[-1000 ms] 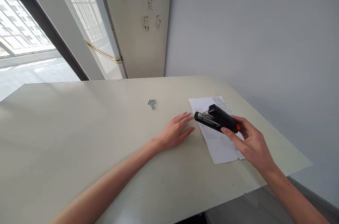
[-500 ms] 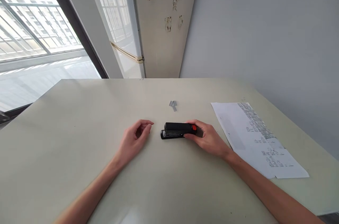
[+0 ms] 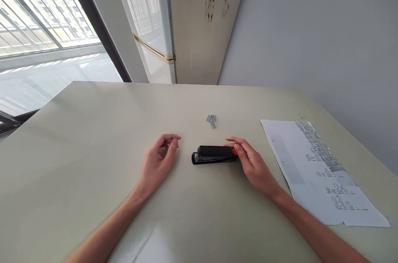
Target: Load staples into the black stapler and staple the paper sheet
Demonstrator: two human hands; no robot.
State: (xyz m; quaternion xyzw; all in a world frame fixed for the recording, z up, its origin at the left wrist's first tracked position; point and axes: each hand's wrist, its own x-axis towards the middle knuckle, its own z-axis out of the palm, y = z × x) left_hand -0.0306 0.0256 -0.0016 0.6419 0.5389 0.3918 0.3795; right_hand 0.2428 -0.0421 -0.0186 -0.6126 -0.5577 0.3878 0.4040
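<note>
A black stapler (image 3: 215, 152) with a red piece at its rear end lies on the table, its front pointing left. My right hand (image 3: 251, 163) grips that rear end, with the thumb against the red piece and the index finger stretched out behind the top. To the left, my left hand (image 3: 158, 157) rests on the table, loosely curled and holding nothing. A gap separates it from the stapler's front. Beyond the stapler lie a few short silver strips of staples (image 3: 212, 121).
Printed sheets of paper (image 3: 292, 172) lie on the right side of the pale table (image 3: 102, 109), with grey strips along their edge. Behind the table stand a white fridge (image 3: 199, 47) with rusty patches and a grey wall (image 3: 298, 27). A window (image 3: 40, 14) is at the left.
My right hand has shifted back to the stapler's rear end, its thumb now at the red piece. The view has tilted slightly, and my left hand stays about the same.
</note>
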